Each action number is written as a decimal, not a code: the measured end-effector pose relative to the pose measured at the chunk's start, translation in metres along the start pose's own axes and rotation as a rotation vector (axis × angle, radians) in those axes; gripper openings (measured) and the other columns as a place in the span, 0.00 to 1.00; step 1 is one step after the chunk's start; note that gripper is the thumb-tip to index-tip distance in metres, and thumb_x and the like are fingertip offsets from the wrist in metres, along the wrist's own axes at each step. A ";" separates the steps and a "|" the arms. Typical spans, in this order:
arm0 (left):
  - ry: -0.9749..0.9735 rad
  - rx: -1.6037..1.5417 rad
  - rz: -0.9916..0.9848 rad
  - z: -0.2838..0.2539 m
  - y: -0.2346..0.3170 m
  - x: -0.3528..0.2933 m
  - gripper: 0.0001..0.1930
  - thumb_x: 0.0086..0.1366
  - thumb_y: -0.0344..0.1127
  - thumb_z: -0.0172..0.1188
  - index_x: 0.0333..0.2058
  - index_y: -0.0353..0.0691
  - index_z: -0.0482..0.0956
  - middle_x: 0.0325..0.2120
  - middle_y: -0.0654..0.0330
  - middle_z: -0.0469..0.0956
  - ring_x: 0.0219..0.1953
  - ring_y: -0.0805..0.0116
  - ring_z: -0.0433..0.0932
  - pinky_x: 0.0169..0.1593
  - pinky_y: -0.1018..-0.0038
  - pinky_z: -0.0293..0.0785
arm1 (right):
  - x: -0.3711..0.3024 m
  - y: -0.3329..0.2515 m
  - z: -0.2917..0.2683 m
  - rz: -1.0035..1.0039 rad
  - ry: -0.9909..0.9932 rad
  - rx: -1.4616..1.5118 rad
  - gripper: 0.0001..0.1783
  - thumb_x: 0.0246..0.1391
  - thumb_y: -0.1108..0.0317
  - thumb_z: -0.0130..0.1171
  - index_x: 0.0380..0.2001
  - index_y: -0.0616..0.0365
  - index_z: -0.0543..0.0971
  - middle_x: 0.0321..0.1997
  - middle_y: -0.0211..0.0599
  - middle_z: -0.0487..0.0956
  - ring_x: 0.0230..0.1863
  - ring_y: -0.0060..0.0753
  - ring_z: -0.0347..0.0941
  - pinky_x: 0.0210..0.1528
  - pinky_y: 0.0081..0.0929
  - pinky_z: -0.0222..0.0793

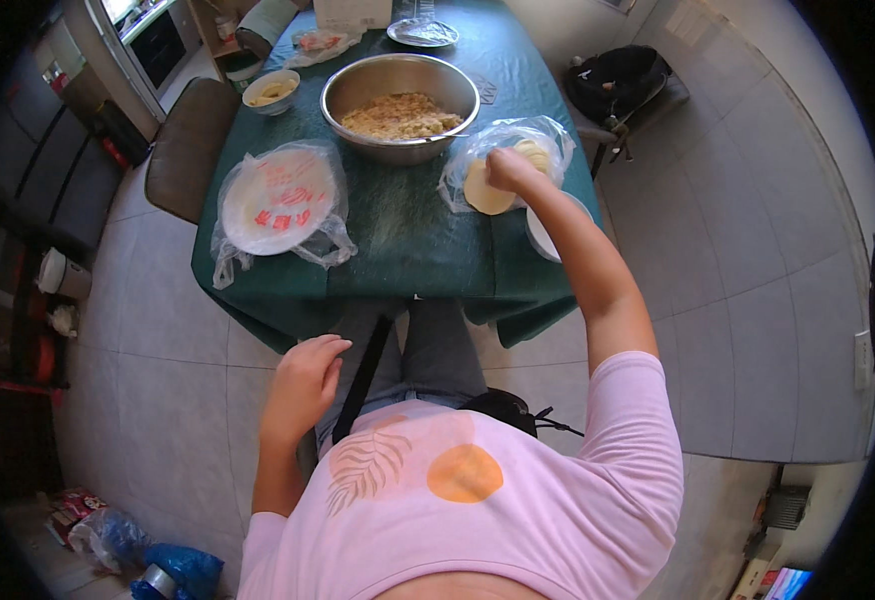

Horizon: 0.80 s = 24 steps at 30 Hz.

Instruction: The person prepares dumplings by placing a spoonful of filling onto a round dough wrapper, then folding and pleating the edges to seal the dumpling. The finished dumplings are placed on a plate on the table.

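Note:
At the right of the table my right hand is closed on the edge of a round, pale dough wrapper. Beneath it a clear plastic bag lies spread, with more pale wrappers on it. A white bowl sits by the table's right edge, partly covered by my right forearm. Near my lap, off the table, my left hand holds nothing; its fingers reach out loosely, thumb apart. Ahead stands a large steel bowl containing a crumbly, light brown filling.
A plate in a red-printed plastic bag lies at the table's left. Behind are a small bowl of yellowish food, a covered plate and a white box. Chairs flank the green-covered table; one bears a black bag.

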<state>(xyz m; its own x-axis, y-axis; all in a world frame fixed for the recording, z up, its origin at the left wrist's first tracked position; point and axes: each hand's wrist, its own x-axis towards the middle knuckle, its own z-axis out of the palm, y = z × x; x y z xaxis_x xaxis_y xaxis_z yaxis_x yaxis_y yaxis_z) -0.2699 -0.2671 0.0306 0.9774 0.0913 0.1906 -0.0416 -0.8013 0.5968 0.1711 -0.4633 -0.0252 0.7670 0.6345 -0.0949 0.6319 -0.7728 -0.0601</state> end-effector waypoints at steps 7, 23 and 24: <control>-0.257 -0.337 0.238 0.022 0.026 0.109 0.11 0.58 0.21 0.54 0.40 0.35 0.77 0.40 0.52 0.78 0.44 0.58 0.78 0.47 0.69 0.73 | -0.009 -0.010 -0.019 -0.066 -0.064 0.012 0.10 0.39 0.73 0.54 0.26 0.66 0.81 0.35 0.55 0.79 0.40 0.52 0.77 0.43 0.40 0.74; -0.187 -1.119 -0.449 0.178 0.020 0.300 0.14 0.60 0.22 0.48 0.46 0.29 0.68 0.41 0.51 0.76 0.44 0.63 0.78 0.49 0.71 0.75 | 0.010 0.015 -0.023 -0.135 -0.191 0.094 0.10 0.31 0.75 0.60 0.24 0.63 0.82 0.34 0.52 0.80 0.39 0.48 0.78 0.40 0.38 0.75; -0.189 -1.129 -0.448 0.180 0.018 0.299 0.14 0.60 0.22 0.48 0.46 0.29 0.68 0.41 0.51 0.76 0.43 0.63 0.78 0.49 0.71 0.75 | 0.015 0.016 -0.022 -0.150 -0.223 0.082 0.11 0.29 0.75 0.61 0.24 0.64 0.82 0.33 0.53 0.80 0.38 0.48 0.78 0.39 0.37 0.75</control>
<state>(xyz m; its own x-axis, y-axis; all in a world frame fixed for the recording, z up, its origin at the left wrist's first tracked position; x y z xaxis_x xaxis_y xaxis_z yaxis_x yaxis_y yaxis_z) 0.0590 -0.3601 -0.0418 0.9624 0.0640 -0.2642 0.2409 0.2489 0.9381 0.1950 -0.4664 -0.0057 0.6163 0.7305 -0.2944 0.7187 -0.6745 -0.1691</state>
